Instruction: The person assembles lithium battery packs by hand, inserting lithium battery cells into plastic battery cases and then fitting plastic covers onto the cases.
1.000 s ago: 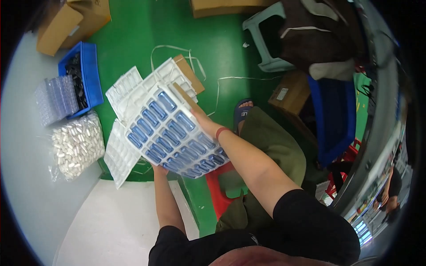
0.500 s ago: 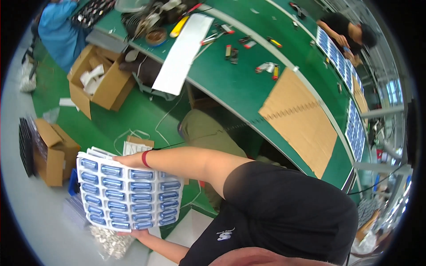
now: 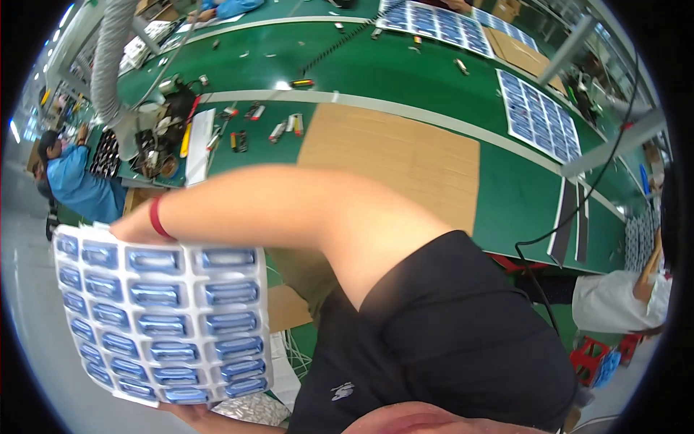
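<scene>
I hold a clear plastic blister tray (image 3: pixel 159 318) at the lower left; its rows of pockets are filled with blue rectangular parts. My right hand (image 3: pixel 134 228), with a red band at the wrist, grips the tray's top edge, and its forearm crosses the picture from my black-sleeved shoulder. My left hand (image 3: pixel 189 414) supports the tray from underneath at its bottom edge; only a few fingers show there. The tray is tilted with its face toward me.
A long green workbench (image 3: pixel 520 195) runs ahead with a brown cardboard sheet (image 3: pixel 390 155), scattered small tools (image 3: pixel 238 137) and more trays of blue parts (image 3: pixel 538 116). A person in blue (image 3: pixel 76 184) works at far left, another in white (image 3: pixel 614 300) at right. A grey hose (image 3: pixel 108 58) hangs top left.
The view has swung from the floor and boxes up to the workbench. The tray has stayed in both hands, now at the lower left of the picture.
</scene>
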Motion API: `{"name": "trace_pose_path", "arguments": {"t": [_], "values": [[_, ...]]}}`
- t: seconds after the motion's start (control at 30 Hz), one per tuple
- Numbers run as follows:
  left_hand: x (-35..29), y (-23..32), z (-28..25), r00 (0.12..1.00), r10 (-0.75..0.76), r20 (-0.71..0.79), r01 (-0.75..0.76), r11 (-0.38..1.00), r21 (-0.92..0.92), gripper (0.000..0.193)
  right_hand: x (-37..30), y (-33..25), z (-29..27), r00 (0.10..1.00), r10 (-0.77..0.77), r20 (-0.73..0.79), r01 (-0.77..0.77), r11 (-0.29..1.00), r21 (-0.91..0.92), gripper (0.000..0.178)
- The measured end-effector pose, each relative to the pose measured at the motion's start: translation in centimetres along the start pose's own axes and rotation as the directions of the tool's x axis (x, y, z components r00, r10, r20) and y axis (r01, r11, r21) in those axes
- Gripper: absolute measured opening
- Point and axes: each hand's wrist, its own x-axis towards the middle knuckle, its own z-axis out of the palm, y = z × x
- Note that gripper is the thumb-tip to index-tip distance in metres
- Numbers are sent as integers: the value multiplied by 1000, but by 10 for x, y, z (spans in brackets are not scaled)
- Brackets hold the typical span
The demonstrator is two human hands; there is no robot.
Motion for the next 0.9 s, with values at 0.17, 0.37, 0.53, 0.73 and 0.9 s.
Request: {"name": "trace_pose_path", "arguments": {"t": [0.17, 0.37, 0.53, 0.73, 0.9], "values": [[1, 41, 51, 949, 17, 313, 31, 988, -148, 57, -198, -107, -66, 992, -78, -104, 69, 994, -85, 46], [-93, 5, 203, 711, 7, 703, 244, 935, -256, 59, -412, -201, -135, 986, -87, -143, 56, 976, -211, 29], [-215, -49, 320, 456, -155, 876, 569, 808, -153, 67, -463, -172, -222, 880, -10, -475, -47, 993, -109, 39], [-313, -167, 370, 205, -166, 965, 431, 900, 63, 51, -688, -94, -255, 647, -73, -759, -304, 888, -345, 53], [-324, -191, 370, 15, -83, 996, 93, 992, 81, 86, -674, -42, -230, 449, 333, -829, -508, 859, 70, 52]]}}
